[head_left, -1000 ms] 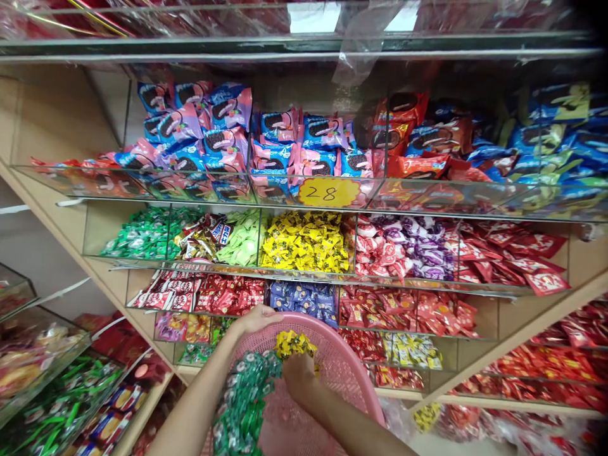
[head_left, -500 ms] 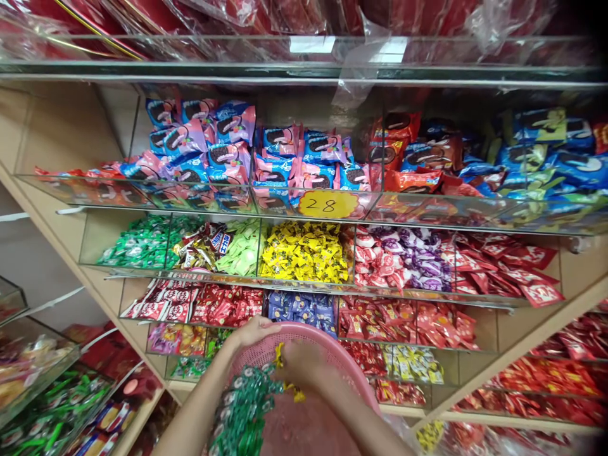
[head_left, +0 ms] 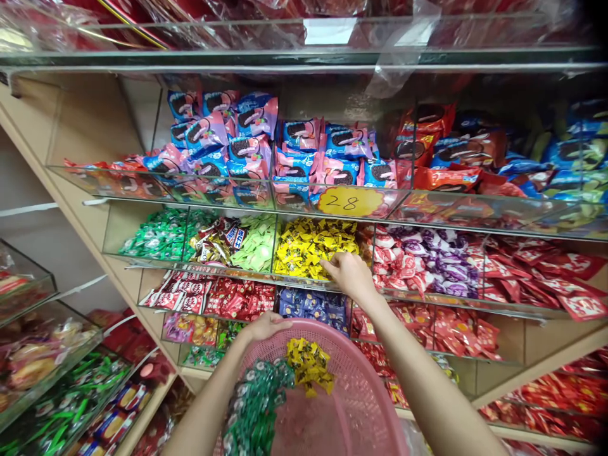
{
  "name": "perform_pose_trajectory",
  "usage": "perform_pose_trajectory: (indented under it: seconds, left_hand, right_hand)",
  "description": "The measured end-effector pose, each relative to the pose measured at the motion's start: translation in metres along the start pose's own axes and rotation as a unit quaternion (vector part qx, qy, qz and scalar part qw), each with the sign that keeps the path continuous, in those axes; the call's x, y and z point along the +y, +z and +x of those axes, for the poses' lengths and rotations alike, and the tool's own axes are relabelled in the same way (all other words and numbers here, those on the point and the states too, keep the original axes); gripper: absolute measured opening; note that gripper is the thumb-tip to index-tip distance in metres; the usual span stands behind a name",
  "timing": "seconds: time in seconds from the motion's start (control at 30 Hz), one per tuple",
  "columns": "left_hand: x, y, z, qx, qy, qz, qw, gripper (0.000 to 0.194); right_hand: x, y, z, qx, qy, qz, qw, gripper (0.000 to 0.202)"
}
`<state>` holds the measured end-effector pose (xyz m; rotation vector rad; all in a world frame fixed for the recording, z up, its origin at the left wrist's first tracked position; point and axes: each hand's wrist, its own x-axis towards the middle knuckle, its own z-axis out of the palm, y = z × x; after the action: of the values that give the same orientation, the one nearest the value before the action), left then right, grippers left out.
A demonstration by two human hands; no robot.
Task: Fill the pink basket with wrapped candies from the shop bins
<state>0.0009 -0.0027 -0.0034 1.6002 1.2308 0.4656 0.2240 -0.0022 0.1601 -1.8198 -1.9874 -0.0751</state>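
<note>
My left hand (head_left: 266,328) grips the far left rim of a pink plastic basket (head_left: 375,386). Inside it, green-wrapped candies (head_left: 259,405) are heaped along the left side, and a smaller pile of yellow-wrapped candies (head_left: 308,364) lies near the far wall. My right hand (head_left: 351,273) is over the front edge of a shelf compartment of yellow candies (head_left: 311,244), at its right side. Its visible fingers are bent and apart, their tips at the candies; nothing held shows, and part of the fingers is hidden.
Above the yellow candies, blue and pink cookie packs (head_left: 342,142) stand behind a clear ledge with a yellow price tag (head_left: 350,201). Green candies (head_left: 159,234) lie left, red and purple ones (head_left: 449,259) right. Clear shelf fronts (head_left: 327,285) stick out above the basket.
My right hand has moved up out of the basket to the yellow candy compartment. A pile of yellow candies now shows in the basket. The left hand still grips the rim.
</note>
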Motion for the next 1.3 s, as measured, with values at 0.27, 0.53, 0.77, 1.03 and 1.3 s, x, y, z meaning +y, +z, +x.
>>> perform_pose_trajectory:
  seconds: [0.27,0.53,0.77,1.03,1.3]
  left_hand:
    - [-0.010,-0.001,0.005,0.005,0.020,0.027,0.999,0.055]
    - [0.006,-0.002,-0.005,0.000,0.012,0.027,1.000,0.054]
    - [0.005,0.000,-0.003,-0.004,-0.001,0.024,1.000,0.053]
    - [0.004,0.001,0.000,0.008,0.018,0.031,0.999,0.055]
    - [0.004,0.001,0.000,0.005,0.015,0.052,0.999,0.055]
  right_hand:
    - [0.006,0.002,-0.002,0.038,-0.017,0.089,0.995,0.031]
    - [0.010,-0.006,-0.022,0.136,-0.055,0.257,0.955,0.034]
    - [0.011,-0.009,-0.050,0.104,-0.097,0.320,0.937,0.033]
    - [0.014,0.076,-0.083,-0.198,-0.193,0.120,0.954,0.027]
    - [0.026,0.102,-0.093,-0.262,-0.183,0.017,0.947,0.020]
